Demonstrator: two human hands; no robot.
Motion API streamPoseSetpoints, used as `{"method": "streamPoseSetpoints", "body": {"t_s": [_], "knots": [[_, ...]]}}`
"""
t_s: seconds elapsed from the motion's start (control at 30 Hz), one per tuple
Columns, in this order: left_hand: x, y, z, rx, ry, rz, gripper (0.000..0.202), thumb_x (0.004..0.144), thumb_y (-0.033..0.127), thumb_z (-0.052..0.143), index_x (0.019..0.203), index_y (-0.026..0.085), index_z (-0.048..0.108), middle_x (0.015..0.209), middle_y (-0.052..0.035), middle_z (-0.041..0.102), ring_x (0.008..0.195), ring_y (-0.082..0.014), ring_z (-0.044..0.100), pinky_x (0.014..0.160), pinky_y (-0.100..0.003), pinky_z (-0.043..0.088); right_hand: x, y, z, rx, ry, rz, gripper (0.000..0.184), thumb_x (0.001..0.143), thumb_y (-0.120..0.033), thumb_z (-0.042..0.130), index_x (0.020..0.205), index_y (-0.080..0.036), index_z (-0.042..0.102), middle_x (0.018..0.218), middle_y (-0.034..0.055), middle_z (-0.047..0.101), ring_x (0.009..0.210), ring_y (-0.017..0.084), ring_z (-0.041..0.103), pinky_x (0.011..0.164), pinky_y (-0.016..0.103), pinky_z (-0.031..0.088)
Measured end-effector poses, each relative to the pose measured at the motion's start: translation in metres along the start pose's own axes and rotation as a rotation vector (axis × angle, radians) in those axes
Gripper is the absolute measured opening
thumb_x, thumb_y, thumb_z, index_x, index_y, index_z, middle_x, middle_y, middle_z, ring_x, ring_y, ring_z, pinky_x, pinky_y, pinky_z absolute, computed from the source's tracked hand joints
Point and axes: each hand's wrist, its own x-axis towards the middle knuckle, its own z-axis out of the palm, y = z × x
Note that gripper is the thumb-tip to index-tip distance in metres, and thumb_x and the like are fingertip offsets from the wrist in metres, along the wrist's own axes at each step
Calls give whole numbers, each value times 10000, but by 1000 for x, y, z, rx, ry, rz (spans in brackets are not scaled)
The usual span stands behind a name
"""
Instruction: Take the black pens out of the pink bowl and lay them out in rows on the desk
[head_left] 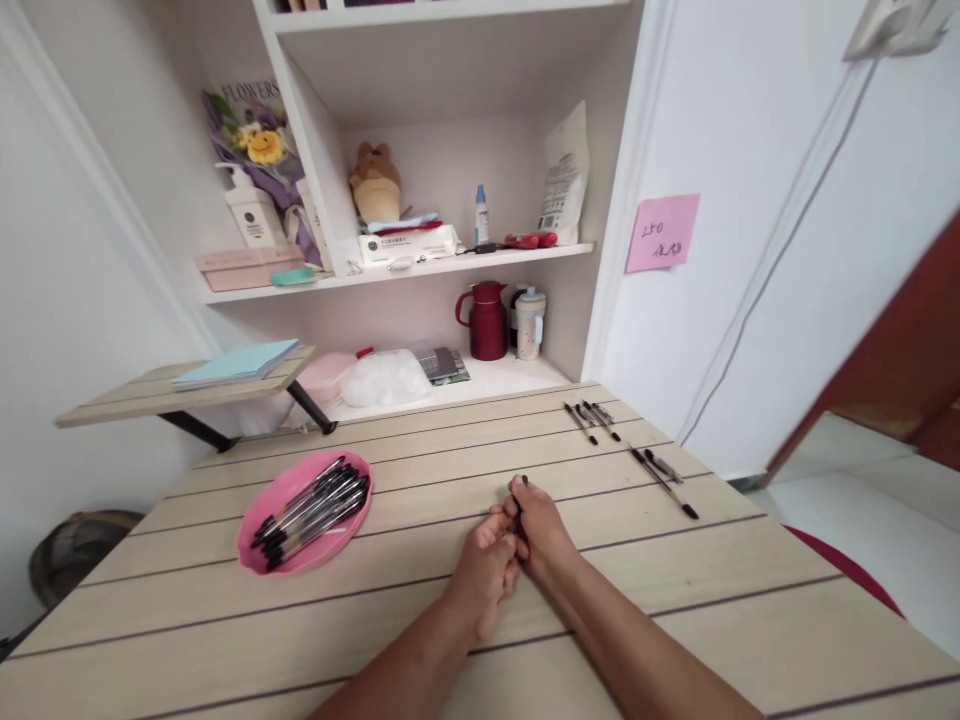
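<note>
My left hand (486,565) and my right hand (541,525) meet over the middle of the table, both closed around a dark pen (525,481). Its black end pokes out above the right fingers, while most of its length is hidden by them. To the left stands a pink bowl (251,545) with several black-capped clear pens (315,510) lying in it. On the right of the table lies a pen (664,483) beside a separate cap-like piece (664,465). Farther back are more pens (581,424) with small pieces next to them.
A small raised shelf (135,392) with blue paper (238,362) stands at the back left. Behind the wooden table (360,640), white shelving holds a red jug (487,322), a cup (530,325) and a plastic bag (385,378). A pink note (663,232) hangs on the wall.
</note>
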Motion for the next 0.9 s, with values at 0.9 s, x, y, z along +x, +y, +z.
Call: {"method": "streamPoseSetpoints", "body": {"t_s": [0.9], "knots": [[-12,-3,-9,73,-163,-20,503,741,284,498,1217,160,392,756,-9,537,361,-5,292,326,-172,142,29,-128,-166,-1397,381,-320,377,798,-442,330,704,-165,570,639,74,621,591,174,555,532,261,334]]}}
